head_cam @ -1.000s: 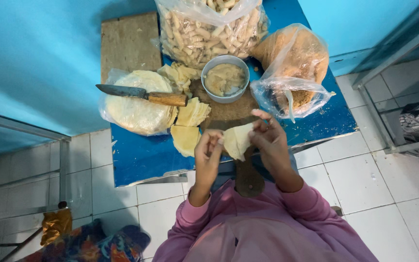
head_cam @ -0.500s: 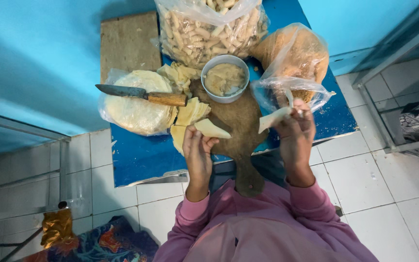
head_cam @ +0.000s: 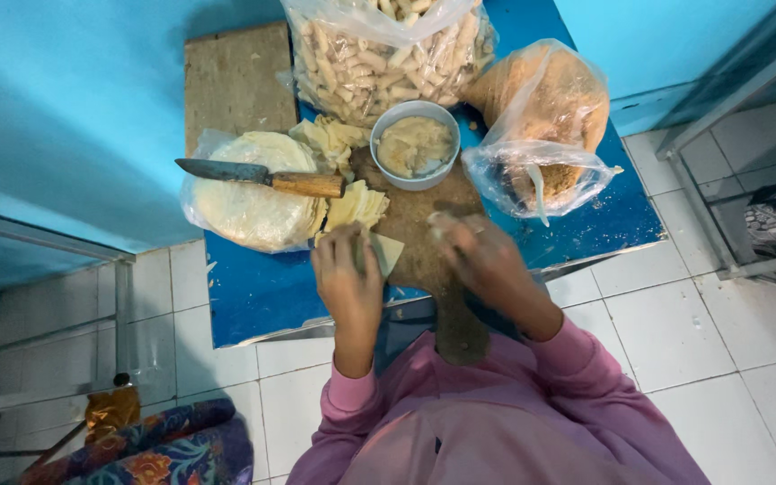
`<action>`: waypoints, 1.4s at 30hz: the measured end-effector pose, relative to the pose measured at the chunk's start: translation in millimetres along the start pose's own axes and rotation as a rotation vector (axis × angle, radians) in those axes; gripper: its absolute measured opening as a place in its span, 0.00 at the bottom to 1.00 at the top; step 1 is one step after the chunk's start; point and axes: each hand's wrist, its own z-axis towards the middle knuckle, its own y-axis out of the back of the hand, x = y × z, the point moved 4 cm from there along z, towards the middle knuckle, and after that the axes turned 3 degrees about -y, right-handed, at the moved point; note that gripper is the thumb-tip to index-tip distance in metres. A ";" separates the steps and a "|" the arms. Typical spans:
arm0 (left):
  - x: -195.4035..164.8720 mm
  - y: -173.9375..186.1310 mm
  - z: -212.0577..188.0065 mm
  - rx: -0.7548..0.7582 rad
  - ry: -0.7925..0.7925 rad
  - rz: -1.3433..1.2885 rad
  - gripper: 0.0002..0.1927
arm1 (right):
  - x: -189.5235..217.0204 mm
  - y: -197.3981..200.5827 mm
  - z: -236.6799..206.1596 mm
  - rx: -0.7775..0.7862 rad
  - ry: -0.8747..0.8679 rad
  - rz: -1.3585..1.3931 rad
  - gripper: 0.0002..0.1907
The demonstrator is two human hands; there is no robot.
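Near the frame's centre, our left hand (head_cam: pixel 349 274) pins a pastry wrapper (head_cam: pixel 384 253) flat on the board (head_cam: pixel 419 235); our right hand (head_cam: pixel 482 256) (blurred, grip unclear) hovers beside it.

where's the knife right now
In the head view, the knife lies left of centre on the blue table, resting across the bagged stack of round wrappers, its wooden handle pointing toward the bowl.

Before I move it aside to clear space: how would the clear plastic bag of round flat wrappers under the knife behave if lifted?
The clear plastic bag of round flat wrappers would probably sag, since the pale stack looks thin and soft. The wooden-handled knife lying across it would likely slide off. The loose, crinkled film may feel slippery.
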 end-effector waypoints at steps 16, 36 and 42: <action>-25.9 -47.8 -3.2 0.278 -0.118 0.018 0.08 | -29.1 87.3 -19.8 -0.105 -0.210 -0.227 0.30; -51.0 -64.0 14.6 0.328 -0.019 -0.584 0.11 | -74.1 74.6 -14.7 -0.484 -0.295 -0.094 0.12; -28.9 -53.7 1.6 0.285 0.098 -0.431 0.11 | -83.0 76.8 -19.5 -0.604 -0.421 0.264 0.14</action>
